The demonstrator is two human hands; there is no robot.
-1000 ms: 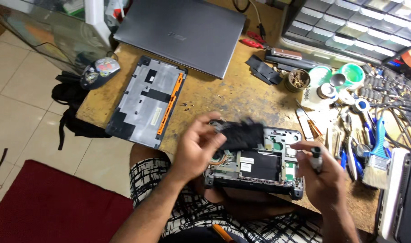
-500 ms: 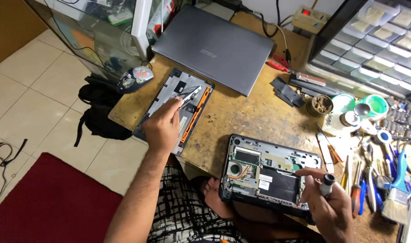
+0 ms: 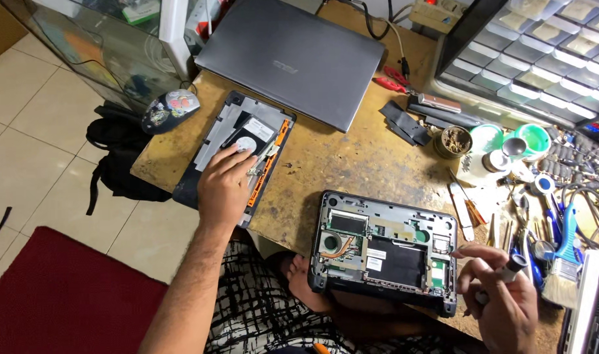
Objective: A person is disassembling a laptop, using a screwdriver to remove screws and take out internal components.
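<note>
My left hand [image 3: 224,187] lies flat on a removed black laptop bottom cover [image 3: 189,189] with an orange strip, at the table's left edge. Its fingertips touch a hard drive [image 3: 249,139] that rests on that cover. An opened small laptop [image 3: 385,252] with its fan, boards and an empty dark bay exposed lies at the table's front edge. Just right of it, my right hand [image 3: 509,308] grips a screwdriver [image 3: 511,269] with a dark handle, held above the table.
A closed grey laptop [image 3: 293,56] lies at the back, a mouse [image 3: 170,109] to its left. Right side: small-parts drawers [image 3: 542,52], green cups [image 3: 532,137], a tin of screws [image 3: 455,141], a brush [image 3: 565,262], red pliers [image 3: 391,78]. A backpack [image 3: 116,164] sits on the floor.
My left hand lifted a dark part out of the opened laptop, carried it left and set it on the removed cover. My right hand stayed by the laptop with the screwdriver.
</note>
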